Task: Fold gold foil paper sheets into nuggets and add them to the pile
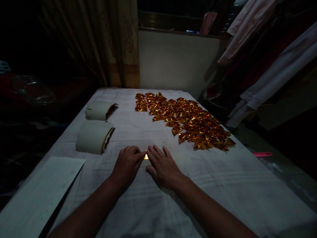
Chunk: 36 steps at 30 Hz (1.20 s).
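A small piece of shiny gold foil paper (146, 156) lies on the cloth-covered table between my two hands. Its visible part is tiny, and the rest is hidden by my fingers. On its left, my left hand (127, 165) is curled closed, with thumb and index finger meeting at the foil's edge. My right hand (163, 167) rests flat with fingers stretched out, the fingertips over the foil's right side. Beyond them, many folded gold foil pieces (190, 119) are spread in a broad pile toward the back right.
Two curved pale shells (92, 137) with broken-looking edges stand at the left on the white cloth (138, 205). A flat whitish board (47, 188) lies at the near left. Clothes (279, 69) hang at the right, and a curtain (119, 46) hangs behind the table.
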{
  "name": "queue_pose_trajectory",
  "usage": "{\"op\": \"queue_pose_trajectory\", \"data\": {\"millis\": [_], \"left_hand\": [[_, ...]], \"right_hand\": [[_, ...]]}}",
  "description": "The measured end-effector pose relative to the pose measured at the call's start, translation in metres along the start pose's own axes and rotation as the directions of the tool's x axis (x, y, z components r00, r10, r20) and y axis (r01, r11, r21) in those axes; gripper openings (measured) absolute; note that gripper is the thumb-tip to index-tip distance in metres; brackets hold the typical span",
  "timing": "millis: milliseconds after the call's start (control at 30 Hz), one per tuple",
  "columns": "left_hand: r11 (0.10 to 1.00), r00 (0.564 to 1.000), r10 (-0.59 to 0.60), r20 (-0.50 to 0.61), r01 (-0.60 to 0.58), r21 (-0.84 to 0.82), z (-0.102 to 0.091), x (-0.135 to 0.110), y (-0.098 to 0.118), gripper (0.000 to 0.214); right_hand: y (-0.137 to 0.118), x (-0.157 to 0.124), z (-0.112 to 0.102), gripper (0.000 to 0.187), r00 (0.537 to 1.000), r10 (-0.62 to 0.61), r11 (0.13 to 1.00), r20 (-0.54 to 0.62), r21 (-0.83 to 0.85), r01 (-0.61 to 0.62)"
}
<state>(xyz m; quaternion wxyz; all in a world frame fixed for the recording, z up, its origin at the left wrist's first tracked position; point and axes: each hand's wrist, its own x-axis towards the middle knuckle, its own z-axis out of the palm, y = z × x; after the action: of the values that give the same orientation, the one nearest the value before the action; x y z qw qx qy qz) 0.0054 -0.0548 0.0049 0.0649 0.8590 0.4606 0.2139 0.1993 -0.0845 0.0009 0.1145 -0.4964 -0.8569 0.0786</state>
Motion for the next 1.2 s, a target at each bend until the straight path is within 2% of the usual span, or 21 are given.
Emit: {"op": "queue_pose_trajectory", "data": {"millis": [200, 400, 467, 567, 700, 867, 967, 1067, 1200], "left_hand": [[0.999, 1.000, 0.019, -0.001, -0.019, 0.026, -0.005, -0.005, -0.004, 0.025], [0.983, 0.996, 0.085, -0.016, -0.081, 0.165, -0.010, -0.009, 0.000, 0.030], [0.976, 0.995, 0.102, 0.020, -0.104, 0.191, -0.006, -0.008, 0.008, 0.036], [0.976, 0.980, 0.138, 0.143, -0.159, 0.149, 0.005, -0.006, 0.017, 0.050], [0.979, 0.961, 0.131, 0.243, -0.164, 0.121, 0.011, -0.010, 0.012, 0.056], [0.977, 0.960, 0.109, 0.257, -0.151, 0.153, -0.005, -0.028, -0.007, 0.056], [0.972, 0.962, 0.082, 0.259, -0.134, 0.190, -0.015, -0.033, -0.010, 0.053], [0.963, 0.971, 0.098, 0.217, -0.148, 0.226, -0.022, -0.024, -0.002, 0.040], [0.938, 0.977, 0.089, 0.193, -0.148, 0.313, -0.023, 0.000, 0.012, 0.017]], "right_hand": [[0.010, -0.012, -0.007, 0.056, 0.990, 0.127, 0.992, 0.061, -0.033, -0.126], [0.014, -0.016, -0.008, 0.057, 0.986, 0.150, 0.989, 0.068, -0.025, -0.148], [0.013, -0.016, -0.006, 0.058, 0.987, 0.147, 0.989, 0.065, -0.018, -0.147], [0.013, -0.017, -0.007, 0.060, 0.989, 0.138, 0.990, 0.055, -0.012, -0.138], [0.012, -0.017, -0.010, 0.059, 0.988, 0.140, 0.990, 0.059, 0.003, -0.141], [0.011, -0.017, -0.011, 0.058, 0.986, 0.152, 0.988, 0.070, 0.004, -0.152], [0.010, -0.017, -0.012, 0.058, 0.985, 0.157, 0.988, 0.070, -0.009, -0.157], [0.008, -0.015, -0.015, 0.058, 0.984, 0.164, 0.986, 0.073, -0.016, -0.163], [0.003, -0.008, -0.023, 0.052, 0.984, 0.168, 0.985, 0.054, -0.055, -0.165]]}}
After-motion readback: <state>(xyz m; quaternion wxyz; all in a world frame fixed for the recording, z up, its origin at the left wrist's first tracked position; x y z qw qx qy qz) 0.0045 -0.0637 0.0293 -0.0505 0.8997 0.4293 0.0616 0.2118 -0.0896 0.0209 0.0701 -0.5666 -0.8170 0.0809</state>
